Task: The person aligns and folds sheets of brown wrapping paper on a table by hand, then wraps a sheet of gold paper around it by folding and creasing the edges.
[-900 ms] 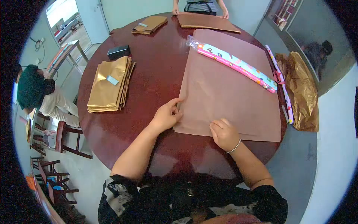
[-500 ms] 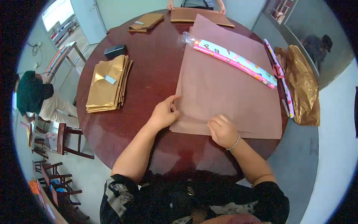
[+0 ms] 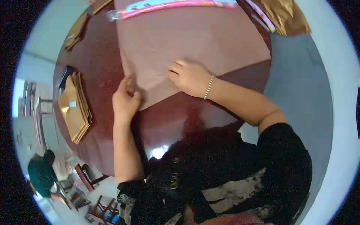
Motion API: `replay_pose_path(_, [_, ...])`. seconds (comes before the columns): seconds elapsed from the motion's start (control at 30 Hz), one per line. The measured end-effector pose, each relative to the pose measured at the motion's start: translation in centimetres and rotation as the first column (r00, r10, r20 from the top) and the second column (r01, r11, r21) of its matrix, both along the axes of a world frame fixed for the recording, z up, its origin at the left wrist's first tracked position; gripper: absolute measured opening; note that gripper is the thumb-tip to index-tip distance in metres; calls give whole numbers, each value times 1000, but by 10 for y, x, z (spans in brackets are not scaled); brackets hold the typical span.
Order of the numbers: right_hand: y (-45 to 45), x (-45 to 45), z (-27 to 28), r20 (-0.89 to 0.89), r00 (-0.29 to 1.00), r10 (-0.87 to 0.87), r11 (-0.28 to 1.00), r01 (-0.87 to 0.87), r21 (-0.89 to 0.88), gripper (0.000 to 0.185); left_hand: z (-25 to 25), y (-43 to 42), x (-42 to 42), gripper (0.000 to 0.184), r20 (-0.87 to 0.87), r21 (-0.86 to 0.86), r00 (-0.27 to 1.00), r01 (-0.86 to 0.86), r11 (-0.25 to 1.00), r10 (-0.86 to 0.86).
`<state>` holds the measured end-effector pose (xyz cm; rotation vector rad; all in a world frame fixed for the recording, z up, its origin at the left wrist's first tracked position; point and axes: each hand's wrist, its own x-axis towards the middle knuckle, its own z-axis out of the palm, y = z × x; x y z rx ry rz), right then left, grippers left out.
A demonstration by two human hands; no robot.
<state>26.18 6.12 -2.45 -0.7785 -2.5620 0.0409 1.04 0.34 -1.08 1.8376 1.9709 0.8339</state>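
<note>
A large stack of thin brown paper sheets (image 3: pixel 195 41) lies on the round table, its front edge towards me. My left hand (image 3: pixel 126 99) is at the paper's near left corner, thumb and fingers curled closed on the edge. My right hand (image 3: pixel 190 78), with a beaded bracelet at the wrist, is over the front part of the paper; its fingers are bent and closed on the sheet, slightly blurred. Between both hands the paper looks creased. Across the sheets' far part lies a pink and blue patterned roll (image 3: pixel 176 4) in clear wrap.
Folded gold paper (image 3: pixel 77 108) lies at the table's left, a dark box (image 3: pixel 66 75) behind it. Another gold stack (image 3: pixel 77 32) is farther back. A thin patterned roll (image 3: pixel 262 15) and crumpled gold wrapping (image 3: pixel 283 17) lie at the far right. A person in dark green (image 3: pixel 41 172) is lower left.
My view has turned and tilted down, so the table's things appear shifted up and left. My right hand has moved inward from the paper's front edge. My left hand stays near the corner.
</note>
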Motion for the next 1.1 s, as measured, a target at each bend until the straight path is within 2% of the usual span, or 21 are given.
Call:
replay_pose_path(0.07, [-4, 2, 2, -19, 1000, 24, 996, -22, 89, 20, 8, -2, 7, 55, -4, -69, 1000, -19, 997, 19])
replay_pose_path(0.17, [-6, 5, 6, -48, 999, -2, 999, 4, 48, 17, 6, 1, 0, 54, 105, -18, 994, -5, 1000, 7])
replay_pose_path(0.37, [0, 8, 6, -35, 999, 4, 999, -2, 43, 18, 15, 2, 3, 54, 103, -109, 994, -32, 994, 44])
replay_pose_path(0.5, [2, 6, 5, 9, 998, -58, 998, 58, 8, 18, 7, 4, 3, 55, 41, -21, 999, -21, 1000, 22])
replay_pose_path(0.6, [8, 12, 4, -61, 988, -145, 985, 150, 81, 17, 9, 3, 7, 52, 64, -4, 997, -32, 999, 32])
replay_pose_path(0.67, [13, 19, 9, 18, 973, -229, 970, 227, 89, 15, 5, 5, 0, 46, 396, 58, 917, -73, 996, 44])
replay_pose_path(0.7, [14, 22, 11, 18, 973, -229, 970, 227, 90, 15, 13, 3, 0, 42, 455, 11, 889, -71, 997, 58])
replay_pose_path(0.73, [16, 24, 12, -119, 972, -205, 961, 222, 162, 14, 13, 3, -1, 42, 454, 13, 889, -71, 997, 57])
replay_pose_path(0.77, [17, 25, 14, -254, 953, -166, 945, 227, 236, 12, 11, 4, -3, 41, 578, 23, 815, -76, 997, 49])
replay_pose_path(0.8, [17, 26, 17, -257, 952, -166, 944, 229, 239, 12, 10, 5, -5, 39, 688, 32, 725, -82, 996, 37])
replay_pose_path(0.9, [16, 32, 25, -317, 938, -137, 942, 222, 250, 8, 10, 5, -7, 36, 700, 5, 713, -64, 998, 42])
replay_pose_path(0.93, [16, 37, 24, -177, 974, -138, 955, 179, 235, 7, 13, 4, -5, 36, 697, 15, 716, -60, 998, 33])
replay_pose_path(0.97, [17, 40, 24, -34, 990, -134, 967, 138, 213, 7, 17, 2, -1, 35, 552, 28, 833, -64, 998, 38])
replay_pose_path(1.0, [17, 42, 24, -39, 990, -137, 965, 142, 221, 7, 21, -1, 1, 34, 388, 41, 921, -67, 997, 46])
replay_pose_path(1.03, [16, 44, 23, 45, 988, -145, 972, 134, 195, 7, 20, -1, -4, 35, 199, 52, 980, -30, 998, 19])
replay_pose_path(1.07, [17, 46, 22, 130, 980, -151, 977, 129, 167, 8, 20, -2, -1, 35, 197, 58, 980, -25, 998, 13])
replay_pose_path(1.1, [18, 48, 19, 127, 979, -156, 976, 133, 174, 8, 22, -3, 5, 37, -132, 160, 990, -27, 987, 48])
